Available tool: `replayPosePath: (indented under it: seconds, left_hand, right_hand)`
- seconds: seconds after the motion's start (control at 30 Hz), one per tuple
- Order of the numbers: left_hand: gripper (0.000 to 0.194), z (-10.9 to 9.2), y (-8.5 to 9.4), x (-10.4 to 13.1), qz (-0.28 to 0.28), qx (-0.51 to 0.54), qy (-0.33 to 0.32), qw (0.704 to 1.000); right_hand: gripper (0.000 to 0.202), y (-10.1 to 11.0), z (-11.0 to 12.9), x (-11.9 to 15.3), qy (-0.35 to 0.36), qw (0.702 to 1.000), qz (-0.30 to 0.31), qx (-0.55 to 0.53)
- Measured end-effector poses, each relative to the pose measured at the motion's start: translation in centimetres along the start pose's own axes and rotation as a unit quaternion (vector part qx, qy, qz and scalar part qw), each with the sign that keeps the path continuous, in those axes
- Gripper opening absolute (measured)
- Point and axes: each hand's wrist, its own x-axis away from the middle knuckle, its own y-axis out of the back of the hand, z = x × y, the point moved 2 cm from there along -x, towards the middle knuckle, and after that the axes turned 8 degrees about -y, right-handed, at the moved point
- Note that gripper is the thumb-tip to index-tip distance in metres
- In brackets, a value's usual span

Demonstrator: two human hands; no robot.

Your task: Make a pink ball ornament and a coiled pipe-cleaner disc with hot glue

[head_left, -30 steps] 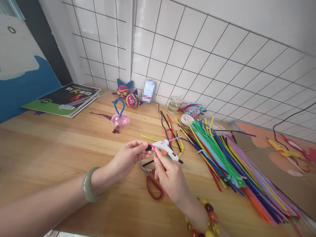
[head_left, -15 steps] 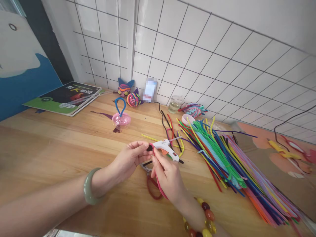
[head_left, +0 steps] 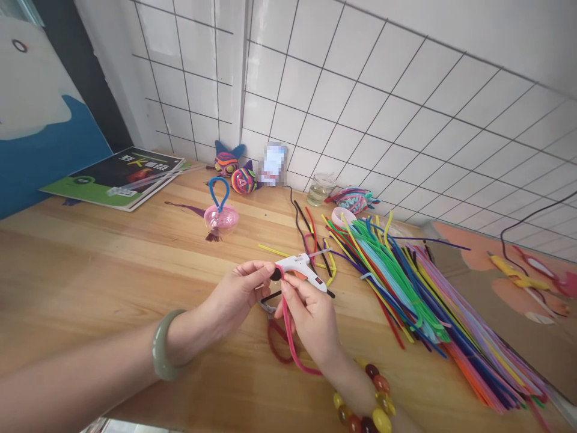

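My left hand (head_left: 243,288) pinches a small black coil (head_left: 276,274) between thumb and fingers. Around the coil's right edge bends a pink pipe cleaner (head_left: 291,340), which my right hand (head_left: 309,313) pinches just beside it. The pink strand's free length hangs below my right fingers and curves to the right. Just behind my fingertips a white glue gun (head_left: 295,263) lies on the wooden table (head_left: 148,288). Red-handled scissors (head_left: 274,349) lie under and between my hands, partly hidden.
Many coloured pipe cleaners (head_left: 419,288) lie at the right. A pink clear ornament with a blue loop (head_left: 220,216), wrapped figures (head_left: 244,178), a phone (head_left: 273,163) and a glass jar (head_left: 319,190) stand behind. A book (head_left: 121,177) lies at the left.
My right hand has shifted slightly right and down from the coil. More of the pink strand shows, now looping out below my right hand. The black coil has turned to show its round face.
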Motion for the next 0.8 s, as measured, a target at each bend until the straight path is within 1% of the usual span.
replayPosePath:
  seconds: [0.17,0.33,0.57,0.8]
  left_hand:
    - [0.007,0.29,-0.08,0.05,0.003,0.001,-0.002,1.000]
    - [0.011,0.47,-0.16,0.21,-0.003,-0.003,0.007,1.000]
    - [0.011,0.71,-0.18,0.39,0.023,0.002,0.013,1.000]
    - [0.012,0.76,-0.01,0.14,0.023,-0.036,0.004,0.999]
  right_hand:
    - [0.023,-0.07,-0.25,-0.04,-0.044,0.996,0.031,-0.069]
    - [0.022,-0.19,-0.60,-0.11,-0.067,0.992,0.030,-0.106]
    - [0.020,-0.18,-0.79,-0.37,-0.068,0.990,0.030,-0.120]
    - [0.021,0.04,-0.63,-0.37,-0.087,0.988,0.037,-0.120]
